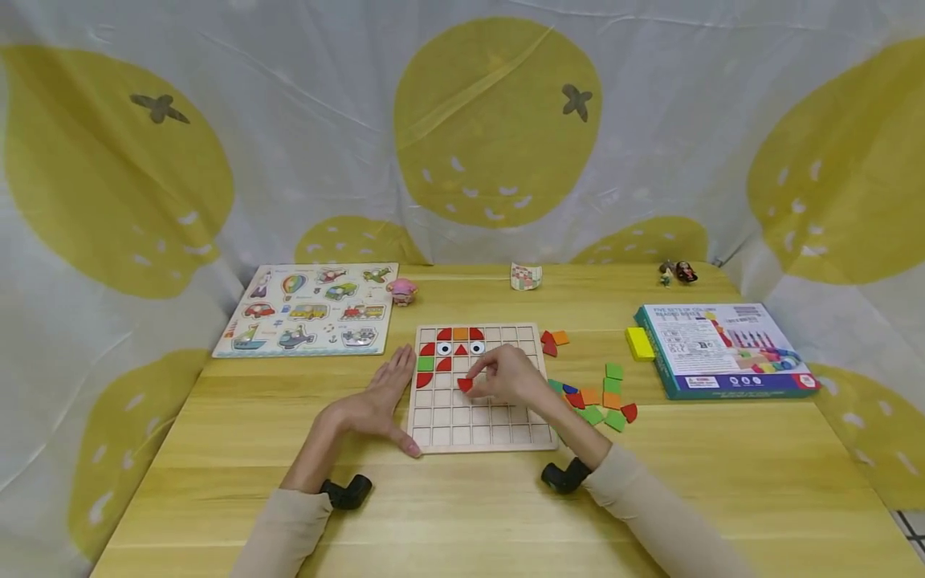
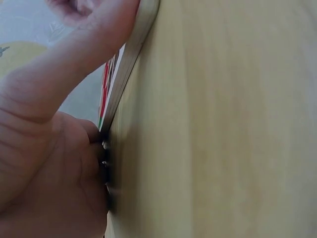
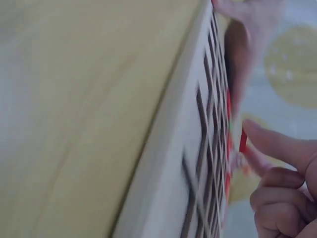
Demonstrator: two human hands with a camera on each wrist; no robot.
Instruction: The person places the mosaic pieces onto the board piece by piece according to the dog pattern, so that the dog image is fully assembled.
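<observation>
A square wooden grid board (image 1: 462, 439) lies on the table, with red, orange and green tiles and two eye tiles (image 1: 444, 348) set in its upper left cells. My right hand (image 1: 509, 376) is over the middle of the board and pinches a red quarter-round tile (image 1: 465, 385) between thumb and fingertips. In the right wrist view this red tile (image 3: 243, 140) stands on edge, just off the grid. My left hand (image 1: 370, 408) lies spread along the board's left side, its thumb at the near left corner, touching the edge (image 2: 133, 54).
Loose colored tiles (image 1: 591, 396) lie right of the board, partly behind my right forearm. A vehicle puzzle (image 1: 311, 309) and a pink figurine (image 1: 401, 291) are at the back left. To the right are a yellow block (image 1: 639, 343) and a boxed set (image 1: 730, 349); small figures (image 1: 675, 273) stand farther back.
</observation>
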